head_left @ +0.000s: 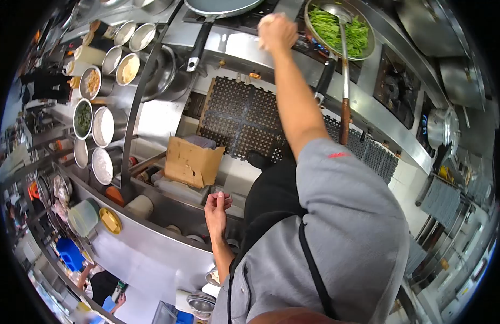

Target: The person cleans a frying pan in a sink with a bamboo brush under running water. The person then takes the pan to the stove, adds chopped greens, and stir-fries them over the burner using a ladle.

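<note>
My right hand (pixel 277 32) reaches out over the stove, its fingers closed in a fist. Whatever it may hold is hidden. Beside it, a pan (pixel 371 46) of chopped green vegetables (pixel 336 35) sits over a lit burner. A ladle (pixel 344 70) rests in that pan, its brown handle end jutting past the stove edge. On the hand's other side is a frying pan (pixel 223 7) with a black handle. My left hand (pixel 217 209) hangs low near the steel counter, fingers curled with the thumb on top and nothing visible in them.
Metal containers of ingredients (pixel 102 127) line a shelf at left. A torn cardboard box (pixel 193 162) stands below, near black rubber mats (pixel 242 116) on the floor. A lidded pot (pixel 443 129) sits at far right. Another person (pixel 104 286) works beyond the counter (pixel 147 254).
</note>
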A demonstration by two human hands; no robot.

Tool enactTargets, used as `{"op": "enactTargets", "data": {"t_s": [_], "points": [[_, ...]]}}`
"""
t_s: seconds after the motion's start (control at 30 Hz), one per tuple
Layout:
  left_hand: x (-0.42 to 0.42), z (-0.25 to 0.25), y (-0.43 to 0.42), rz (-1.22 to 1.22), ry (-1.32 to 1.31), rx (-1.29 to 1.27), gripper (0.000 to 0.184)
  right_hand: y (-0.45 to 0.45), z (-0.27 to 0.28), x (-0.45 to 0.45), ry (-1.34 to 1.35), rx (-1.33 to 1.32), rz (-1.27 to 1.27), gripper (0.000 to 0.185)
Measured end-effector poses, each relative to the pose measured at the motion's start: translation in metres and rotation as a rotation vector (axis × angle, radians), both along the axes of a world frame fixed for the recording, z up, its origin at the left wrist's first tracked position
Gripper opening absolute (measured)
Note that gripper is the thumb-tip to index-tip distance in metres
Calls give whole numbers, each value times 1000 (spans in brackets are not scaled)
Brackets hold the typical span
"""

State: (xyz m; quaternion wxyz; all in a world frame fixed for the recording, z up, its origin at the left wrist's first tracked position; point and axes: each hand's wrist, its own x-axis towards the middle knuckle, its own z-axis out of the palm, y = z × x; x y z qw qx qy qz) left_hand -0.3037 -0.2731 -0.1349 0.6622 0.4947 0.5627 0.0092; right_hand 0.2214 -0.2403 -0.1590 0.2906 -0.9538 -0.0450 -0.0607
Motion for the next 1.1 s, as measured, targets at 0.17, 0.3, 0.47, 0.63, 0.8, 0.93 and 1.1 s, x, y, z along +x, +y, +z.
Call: {"op": "enactTargets", "data": {"t_s": [0.17,0.3,0.47,0.63,0.8,0.93,1.1], "points": [[-10,0,-2,-45,82,-3,33,2,-58,62,-210,-199,281,32],[-5,-10,1,-82,65,3,35,8,-95,-73,-75,208,158,41],[20,1,10,-160,-43,82,35,32,-62,-155,-52,195,466,33],[12,8,-9,-357,109,182,37,113,-96,-86,-308,173,261,50],[4,-2,-19,-613,343,89,42,-9,-98,-85,-464,364,190,40],[24,-21,-34,-573,261,-45,41,-237,-44,-71,-304,683,117,21],[72,-21,-58,-552,159,-103,35,-542,-102,-107,-207,-797,-510,29]]}}
